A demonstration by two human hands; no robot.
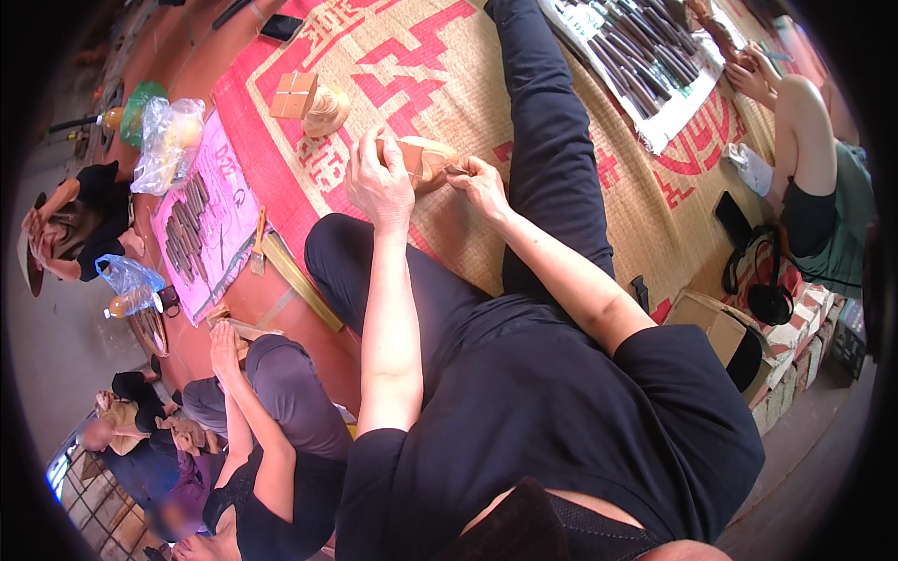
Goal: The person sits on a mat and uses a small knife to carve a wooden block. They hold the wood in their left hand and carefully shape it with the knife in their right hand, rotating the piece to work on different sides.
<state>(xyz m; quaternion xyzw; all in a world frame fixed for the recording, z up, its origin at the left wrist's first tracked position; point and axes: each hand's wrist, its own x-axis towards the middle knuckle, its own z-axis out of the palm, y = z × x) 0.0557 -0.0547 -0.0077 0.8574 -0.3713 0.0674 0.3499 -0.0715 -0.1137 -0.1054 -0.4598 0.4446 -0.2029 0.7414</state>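
A pale brown wooden carving (426, 161) is held over the mat between my legs. My left hand (382, 182) is closed round its left side, hiding part of it. At the carving's right edge, my right hand (482, 190) pinches something small and dark that I cannot make out. Farther off on the mat stands another wooden carving (325, 110), with a rounded body and a square block base (294, 95).
Many dark-handled carving tools (645, 56) lie on a white cloth at far right; more tools (187, 229) rest on a pink sheet at left. A brush (258, 252) lies beside the mat (449, 84). Co-workers sit left and right; a phone (732, 220) lies at right.
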